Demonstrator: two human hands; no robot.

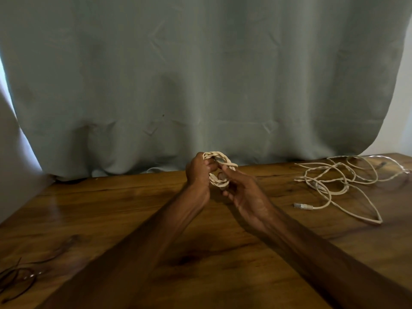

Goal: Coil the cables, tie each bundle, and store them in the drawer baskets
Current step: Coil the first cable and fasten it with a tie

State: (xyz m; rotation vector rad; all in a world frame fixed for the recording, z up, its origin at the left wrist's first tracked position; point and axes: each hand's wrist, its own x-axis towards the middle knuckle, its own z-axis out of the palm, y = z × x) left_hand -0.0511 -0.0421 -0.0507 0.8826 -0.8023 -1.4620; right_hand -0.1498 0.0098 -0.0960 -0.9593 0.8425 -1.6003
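A small coil of cream cable is held up above the wooden table, near its far edge. My left hand grips the coil's left side with curled fingers. My right hand pinches the coil's lower right part, thumb and fingers around the strands. A loose cream cable with a plug at its end lies tangled on the table at the right.
A thin dark cable lies at the table's near left corner. A grey-green curtain hangs right behind the table's far edge. No drawer or basket shows in this view.
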